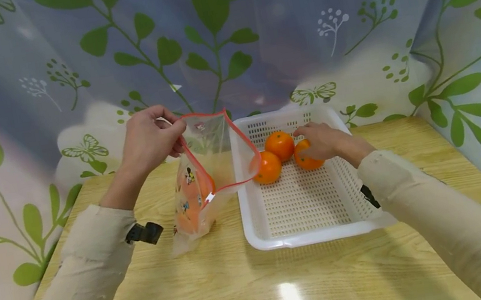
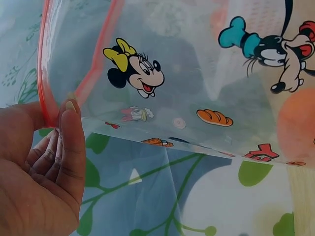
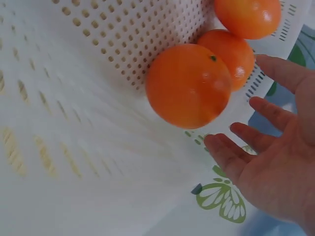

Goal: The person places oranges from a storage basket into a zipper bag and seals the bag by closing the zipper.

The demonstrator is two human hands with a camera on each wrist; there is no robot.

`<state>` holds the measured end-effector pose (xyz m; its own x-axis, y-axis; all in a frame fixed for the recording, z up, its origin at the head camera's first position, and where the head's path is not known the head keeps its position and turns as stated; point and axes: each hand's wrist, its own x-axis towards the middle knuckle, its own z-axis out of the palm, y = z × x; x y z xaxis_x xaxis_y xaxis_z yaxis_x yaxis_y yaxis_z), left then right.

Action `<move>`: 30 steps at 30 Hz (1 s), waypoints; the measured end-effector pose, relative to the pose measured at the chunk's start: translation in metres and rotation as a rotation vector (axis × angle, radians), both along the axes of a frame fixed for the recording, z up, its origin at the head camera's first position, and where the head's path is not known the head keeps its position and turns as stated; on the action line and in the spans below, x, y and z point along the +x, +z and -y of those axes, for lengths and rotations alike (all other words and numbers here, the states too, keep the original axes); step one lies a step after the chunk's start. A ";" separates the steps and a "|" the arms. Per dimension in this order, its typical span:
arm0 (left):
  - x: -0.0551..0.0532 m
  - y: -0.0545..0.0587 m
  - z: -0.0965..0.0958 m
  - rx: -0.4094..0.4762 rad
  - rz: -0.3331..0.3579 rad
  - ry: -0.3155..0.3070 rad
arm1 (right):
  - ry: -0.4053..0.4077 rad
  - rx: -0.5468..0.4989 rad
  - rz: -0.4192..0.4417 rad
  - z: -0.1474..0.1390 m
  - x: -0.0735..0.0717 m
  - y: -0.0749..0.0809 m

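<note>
Our left hand [image 1: 150, 138] pinches the bag [image 1: 191, 195] at its mouth, left of the basket [image 1: 303, 239]. Our right hand [image 1: 322, 140], fingers spread, hovers just beside the basket's rightmost orange [image 1: 306, 161] of three.

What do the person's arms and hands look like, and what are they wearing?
The left sleeve and right sleeve are long, cream-coloured and a bit wrinkly. A black strap shows by the left cuff, and a smaller black piece by the right. The left hand and right hand wear no gloves.
</note>
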<state>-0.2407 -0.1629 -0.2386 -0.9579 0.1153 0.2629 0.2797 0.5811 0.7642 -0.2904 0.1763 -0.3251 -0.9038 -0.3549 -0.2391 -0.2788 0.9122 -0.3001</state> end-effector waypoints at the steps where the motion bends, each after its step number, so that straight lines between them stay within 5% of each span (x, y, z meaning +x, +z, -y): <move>1: 0.000 0.000 0.000 0.000 -0.003 0.003 | -0.007 0.002 0.014 0.000 0.000 -0.001; 10: -0.002 0.000 -0.001 0.001 -0.006 0.005 | -0.070 0.082 0.175 0.001 -0.005 -0.005; 18: -0.001 -0.002 -0.001 -0.012 -0.014 0.002 | -0.068 0.058 0.086 -0.003 -0.011 -0.016; 30: 0.001 -0.003 -0.004 -0.003 -0.018 -0.016 | -0.115 0.007 0.112 -0.005 -0.008 -0.017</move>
